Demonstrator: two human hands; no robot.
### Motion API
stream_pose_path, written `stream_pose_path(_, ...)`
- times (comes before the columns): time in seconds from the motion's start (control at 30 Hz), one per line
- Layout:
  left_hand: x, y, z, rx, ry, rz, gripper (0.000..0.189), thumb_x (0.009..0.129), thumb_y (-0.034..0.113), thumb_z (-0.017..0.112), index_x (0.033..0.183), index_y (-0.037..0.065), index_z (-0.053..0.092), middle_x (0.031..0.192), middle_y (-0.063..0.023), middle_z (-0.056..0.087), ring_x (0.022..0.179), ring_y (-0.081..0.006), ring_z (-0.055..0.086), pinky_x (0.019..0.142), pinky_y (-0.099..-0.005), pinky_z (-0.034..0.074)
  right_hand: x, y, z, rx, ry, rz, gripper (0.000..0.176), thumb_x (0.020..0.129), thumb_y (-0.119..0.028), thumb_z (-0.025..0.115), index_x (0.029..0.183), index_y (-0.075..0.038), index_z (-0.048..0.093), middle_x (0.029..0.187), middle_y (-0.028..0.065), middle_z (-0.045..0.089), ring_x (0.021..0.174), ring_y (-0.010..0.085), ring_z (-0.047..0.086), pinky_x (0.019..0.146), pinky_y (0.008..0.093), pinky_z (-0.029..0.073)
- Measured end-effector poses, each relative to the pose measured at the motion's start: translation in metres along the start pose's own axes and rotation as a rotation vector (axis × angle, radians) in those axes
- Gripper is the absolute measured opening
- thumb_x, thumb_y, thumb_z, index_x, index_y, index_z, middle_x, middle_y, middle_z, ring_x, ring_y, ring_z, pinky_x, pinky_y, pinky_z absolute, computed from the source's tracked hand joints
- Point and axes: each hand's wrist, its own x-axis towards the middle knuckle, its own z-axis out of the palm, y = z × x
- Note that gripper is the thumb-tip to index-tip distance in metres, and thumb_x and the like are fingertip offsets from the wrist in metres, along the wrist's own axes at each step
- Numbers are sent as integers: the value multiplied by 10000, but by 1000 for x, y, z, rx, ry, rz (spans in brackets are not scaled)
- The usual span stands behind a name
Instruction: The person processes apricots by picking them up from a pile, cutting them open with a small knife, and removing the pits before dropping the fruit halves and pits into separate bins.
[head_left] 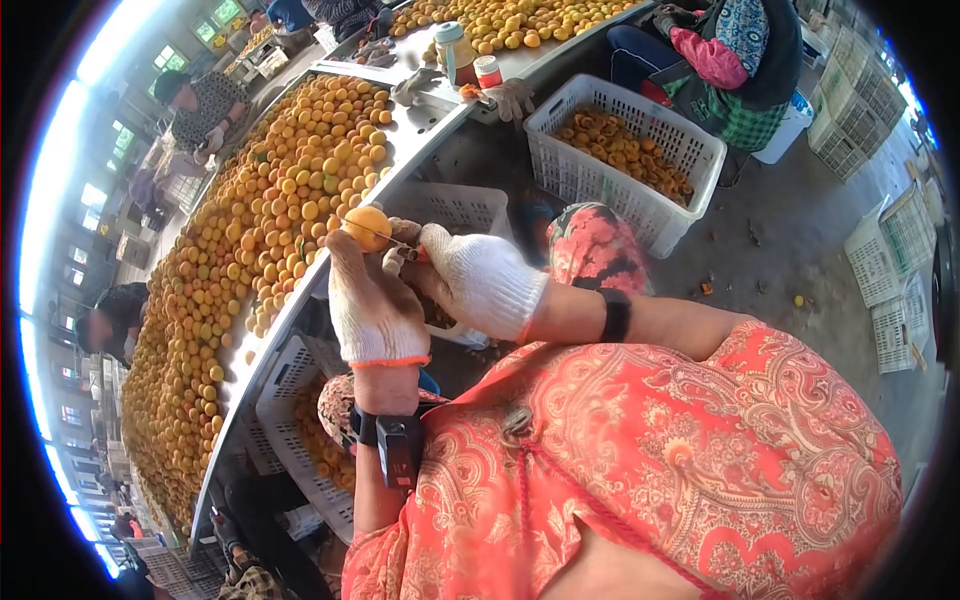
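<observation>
My left hand (pixel 372 310), in a white knit glove, holds a round orange fruit (pixel 367 227) up at its fingertips. My right hand (pixel 478 280), also gloved, is closed on a small thin knife (pixel 405 248) whose blade touches the fruit. Both hands hover over the metal edge of a long table (pixel 420 125) heaped with the same orange fruit (pixel 270 220). A black band sits on each wrist.
A white plastic crate (pixel 690 140) of cut fruit stands on the floor. Another crate (pixel 455 205) lies under my hands and a third (pixel 290 400) by my knee. Jars (pixel 455 50) and loose gloves (pixel 510 97) rest on the table. Other people sit around it.
</observation>
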Motion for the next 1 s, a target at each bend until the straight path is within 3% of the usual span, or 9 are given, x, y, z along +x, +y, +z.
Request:
stream_pose_path(0.1, -1, -1, -11, 203, -47, 12, 236, 985, 225, 601, 1144, 54, 572, 1004, -123, 669, 801, -152, 596, 640, -239, 495, -3, 6, 5, -91, 1, -30, 310, 952, -304, 572, 999, -12, 477, 646, 185, 617, 580, 386, 636, 477, 463, 479)
stream_pose_path(0.17, 8, -16, -23, 256, -13, 63, 339, 977, 370, 602, 1112, 59, 588, 1004, -124, 668, 735, -186, 644, 498, -260, 519, -7, 10, 13, -282, 112, -199, 388, 940, -357, 573, 1000, 15, 477, 594, 155, 595, 525, 350, 621, 449, 463, 461)
stream_pose_path(0.27, 8, -19, -12, 63, 41, -125, 578, 864, 662, 613, 1057, 118, 614, 938, -67, 645, 702, -159, 618, 520, -264, 512, 2, 11, 17, -173, -178, 51, 217, 1021, -219, 446, 1131, -100, 591, 876, 124, 650, 641, 276, 634, 530, 346, 514)
stream_pose_path(0.3, 7, -17, -22, 179, -126, -77, 630, 857, 688, 600, 1072, 95, 599, 987, -74, 638, 789, -173, 626, 636, -289, 533, 3, 21, 25, -302, -163, -74, 250, 1020, -241, 453, 1118, -50, 583, 835, 124, 655, 637, 293, 642, 534, 369, 518)
stream_pose_path(0.43, -11, -14, 12, 295, -125, 56, 654, 881, 646, 607, 1125, 40, 576, 1087, -96, 613, 995, -204, 589, 889, -372, 487, -13, -5, -19, -24, 30, 42, 297, 1005, -268, 479, 1084, 3, 573, 783, 158, 653, 664, 336, 658, 555, 402, 520)
stream_pose_path(0.57, -19, -24, 28, 419, -94, 180, 499, 946, 497, 601, 1148, 43, 573, 1090, -88, 612, 939, -194, 608, 825, -303, 510, -23, 5, -23, 18, 114, 30, 291, 985, -276, 504, 1050, 0, 570, 776, 175, 649, 688, 353, 665, 563, 411, 516)
stream_pose_path(0.73, -30, -35, 71, 226, 25, -5, 568, 925, 603, 578, 1028, 44, 574, 874, -19, 552, 791, -126, 577, 709, -260, 515, -25, 9, -37, 20, 90, 66, 315, 973, -286, 515, 1115, -5, 533, 781, 181, 662, 683, 361, 667, 570, 452, 514)
stream_pose_path(0.9, -34, -30, 83, 246, -47, 18, 453, 963, 491, 586, 1026, 43, 582, 887, -30, 588, 773, -123, 586, 683, -254, 508, -45, -1, -73, 49, 194, 21, 332, 982, -312, 520, 981, 20, 511, 692, 196, 643, 633, 380, 667, 541, 462, 507)
stream_pose_path(1.0, -28, -28, 73, 492, -126, 101, 435, 981, 503, 549, 1119, 90, 571, 1015, -15, 571, 901, -133, 556, 791, -275, 494, -45, 8, -67, 41, 169, 45, 307, 969, -321, 542, 1000, -19, 490, 680, 208, 631, 632, 409, 643, 543, 497, 495)
